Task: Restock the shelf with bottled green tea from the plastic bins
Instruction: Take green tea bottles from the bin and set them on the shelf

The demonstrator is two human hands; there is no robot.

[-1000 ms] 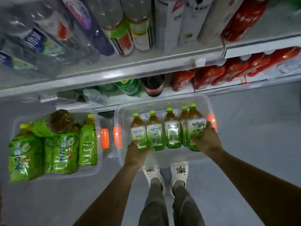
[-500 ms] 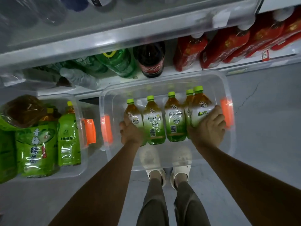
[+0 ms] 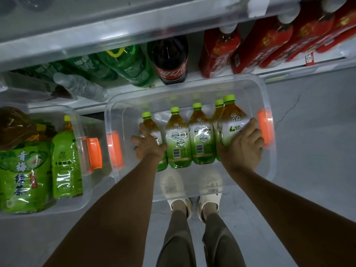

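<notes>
green tea bottles (image 3: 190,137) upright, caps toward shelf (image 3: 123,29)

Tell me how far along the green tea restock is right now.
Early or midway. Done: nothing that these views confirm; no green tea shows on the shelf. In hand: left hand and right hand clamp the ends of the bottle row, which looks raised from the clear bin. Left: shelving that row, then emptying the second bin, which holds more green tea.
</notes>
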